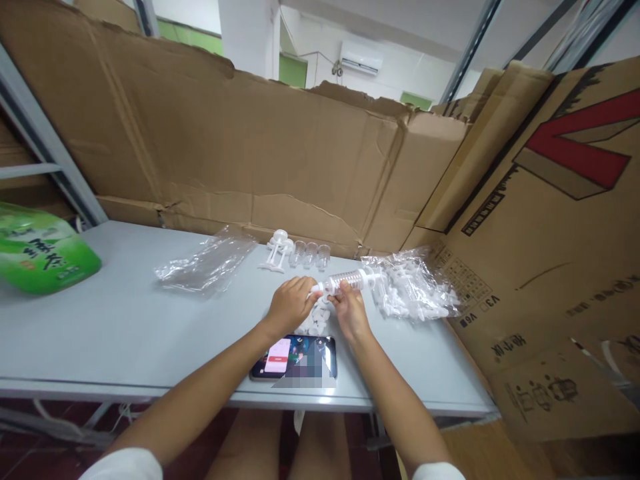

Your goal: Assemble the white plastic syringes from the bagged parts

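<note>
A clear ribbed plastic tube (346,281) with white ends lies nearly level above the table, tilted up slightly to the right. My right hand (351,312) is closed around its clear body. My left hand (291,305) pinches the white tip at its left end. Small white plastic parts (316,320) lie in a pile below my hands. Behind them, several clear plastic cylinders (311,255) stand in a row beside white plunger-like pieces (278,252). The exact kind of the held tube is unclear.
A phone (260,371) with a lit screen lies near the front edge. To the right is a clear bag (415,287) of white parts; to the left, a crumpled clear bag (200,270) and a green pouch (47,257). Cardboard walls (260,147) border the table.
</note>
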`<state>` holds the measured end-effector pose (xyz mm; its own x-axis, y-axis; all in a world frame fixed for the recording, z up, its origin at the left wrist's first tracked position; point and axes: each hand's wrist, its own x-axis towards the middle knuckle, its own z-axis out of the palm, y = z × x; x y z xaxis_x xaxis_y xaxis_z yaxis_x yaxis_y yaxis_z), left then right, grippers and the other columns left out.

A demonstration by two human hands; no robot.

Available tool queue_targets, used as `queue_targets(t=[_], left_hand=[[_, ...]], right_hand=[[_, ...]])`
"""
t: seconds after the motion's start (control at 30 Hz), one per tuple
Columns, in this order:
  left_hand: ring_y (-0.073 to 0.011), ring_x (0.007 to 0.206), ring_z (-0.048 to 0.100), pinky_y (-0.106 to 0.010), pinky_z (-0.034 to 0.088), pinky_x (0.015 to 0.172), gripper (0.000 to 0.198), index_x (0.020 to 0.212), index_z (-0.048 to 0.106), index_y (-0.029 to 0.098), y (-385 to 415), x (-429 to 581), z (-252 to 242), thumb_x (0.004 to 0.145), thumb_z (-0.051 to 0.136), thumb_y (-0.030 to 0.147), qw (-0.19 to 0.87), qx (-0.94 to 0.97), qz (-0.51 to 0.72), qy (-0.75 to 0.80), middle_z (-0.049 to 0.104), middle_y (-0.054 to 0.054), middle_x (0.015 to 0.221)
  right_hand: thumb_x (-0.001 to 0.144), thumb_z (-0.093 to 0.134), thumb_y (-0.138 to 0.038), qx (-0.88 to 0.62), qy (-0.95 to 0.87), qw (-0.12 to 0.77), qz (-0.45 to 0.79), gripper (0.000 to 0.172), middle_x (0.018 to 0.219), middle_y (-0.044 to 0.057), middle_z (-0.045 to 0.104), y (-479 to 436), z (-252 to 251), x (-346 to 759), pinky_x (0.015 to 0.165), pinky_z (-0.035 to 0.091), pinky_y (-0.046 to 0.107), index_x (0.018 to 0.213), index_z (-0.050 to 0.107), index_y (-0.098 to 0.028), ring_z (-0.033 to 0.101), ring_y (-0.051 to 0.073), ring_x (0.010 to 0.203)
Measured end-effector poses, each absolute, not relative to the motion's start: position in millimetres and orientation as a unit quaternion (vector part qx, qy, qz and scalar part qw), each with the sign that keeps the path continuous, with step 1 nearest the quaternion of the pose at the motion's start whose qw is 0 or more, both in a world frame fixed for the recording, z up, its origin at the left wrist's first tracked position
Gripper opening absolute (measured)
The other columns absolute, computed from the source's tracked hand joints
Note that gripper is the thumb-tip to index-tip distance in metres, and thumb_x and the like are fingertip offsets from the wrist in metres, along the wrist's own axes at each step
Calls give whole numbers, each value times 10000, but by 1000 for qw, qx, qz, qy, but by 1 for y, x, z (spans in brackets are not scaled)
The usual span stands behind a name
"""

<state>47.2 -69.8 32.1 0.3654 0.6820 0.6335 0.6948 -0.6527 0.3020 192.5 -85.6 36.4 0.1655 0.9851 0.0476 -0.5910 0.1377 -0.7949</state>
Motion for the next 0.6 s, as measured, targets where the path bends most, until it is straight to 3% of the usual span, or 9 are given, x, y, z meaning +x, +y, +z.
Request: queue_targets(t=[0.1, 0.33, 0.47, 0.6], left_hand=[[-213, 760, 519, -316, 340, 652, 373, 993, 519, 157, -64, 47, 31, 856, 364, 467, 124, -842, -349, -392, 585, -79, 826], [-203, 688, 489, -329, 285, 612, 353, 986, 543, 164, -67, 47, 30, 874, 340, 430, 211, -840, -335, -372, 578, -76, 778], [-215, 677, 473, -343, 288, 615, 391, 859, 553, 162, -69, 51, 27, 876, 293, 454, 189, -833, -339, -394, 545, -82, 708], [-210, 693, 480, -332, 321, 640, 394, 771, 523, 165, -67, 55, 25, 889, 261, 435, 68, -839, -364, -399, 541, -75, 706]], right_hand=[[641, 701, -370, -337, -303, 677, 579, 252, 622, -20, 598, -84, 34, 193, 544, 471, 233, 740, 553, -191, 571, 116, 583], [632, 705, -372, -324, -280, 668, 609, 264, 500, -64, 502, -86, 34, 186, 501, 448, 224, 639, 524, -181, 463, 70, 434], [634, 705, -356, -333, -281, 674, 596, 262, 494, -65, 481, -88, 36, 183, 464, 410, 201, 616, 517, -174, 451, 65, 446], [627, 707, -340, -355, -315, 684, 554, 257, 495, -66, 471, -88, 36, 185, 466, 392, 198, 605, 514, -172, 448, 68, 464]])
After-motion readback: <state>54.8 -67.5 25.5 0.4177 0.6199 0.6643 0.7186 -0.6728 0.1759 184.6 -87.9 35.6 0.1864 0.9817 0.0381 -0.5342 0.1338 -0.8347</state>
